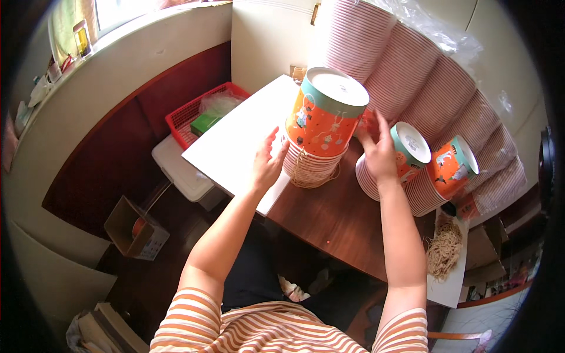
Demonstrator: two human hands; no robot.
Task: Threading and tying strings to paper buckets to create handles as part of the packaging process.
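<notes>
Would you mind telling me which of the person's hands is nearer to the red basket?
Left. The left hand is beside the stack of orange buckets on the white board, on the side facing the red basket; the right hand lies beyond that stack, farther away.

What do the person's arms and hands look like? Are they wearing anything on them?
Both forearms are bare. Short sleeves with orange and white stripes cover only the upper arms. The left hand and right hand wear no gloves, and no rings, watch or bracelets show on the fingers or wrists.
</notes>
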